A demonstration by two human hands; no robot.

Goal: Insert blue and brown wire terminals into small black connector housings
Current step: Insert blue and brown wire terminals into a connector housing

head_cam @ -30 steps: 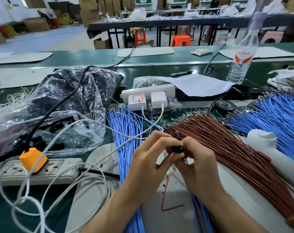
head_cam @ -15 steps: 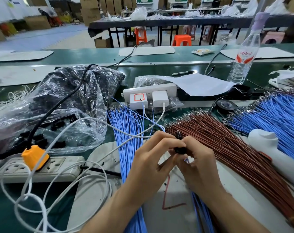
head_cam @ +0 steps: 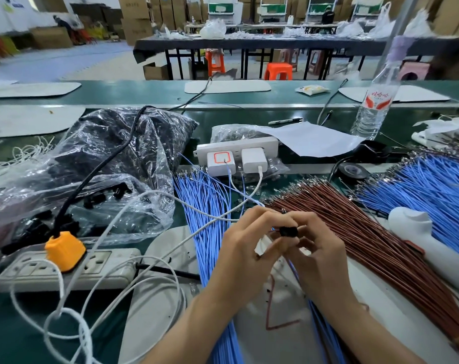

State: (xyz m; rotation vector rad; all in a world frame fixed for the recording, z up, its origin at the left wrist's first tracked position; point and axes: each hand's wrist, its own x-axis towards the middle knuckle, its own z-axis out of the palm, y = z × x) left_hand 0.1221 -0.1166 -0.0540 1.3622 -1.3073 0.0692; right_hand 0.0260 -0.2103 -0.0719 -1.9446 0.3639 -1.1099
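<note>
A small black connector housing (head_cam: 289, 231) sits between my two hands above the work mat. My left hand (head_cam: 245, 248) pinches it from the left, and my right hand (head_cam: 320, 254) pinches it from the right, fingers curled. A blue wire (head_cam: 295, 271) trails down from the housing under my right hand. One bundle of blue wires (head_cam: 207, 206) lies left of my hands, a fan of brown wires (head_cam: 354, 224) lies right of them, and another blue bundle (head_cam: 431, 187) lies at far right. A clear bag of black housings (head_cam: 91, 185) sits at left.
A white power strip with an orange plug (head_cam: 65, 250) lies at front left, white cables looped around it. A second strip with chargers (head_cam: 236, 153) stands behind the wires. A white tool (head_cam: 428, 240) lies at right. A water bottle (head_cam: 375, 101) and paper sheet (head_cam: 310, 139) stand further back.
Both hands stay together on the housing; the fingers have shifted slightly, with a small gap now showing between the palms.
</note>
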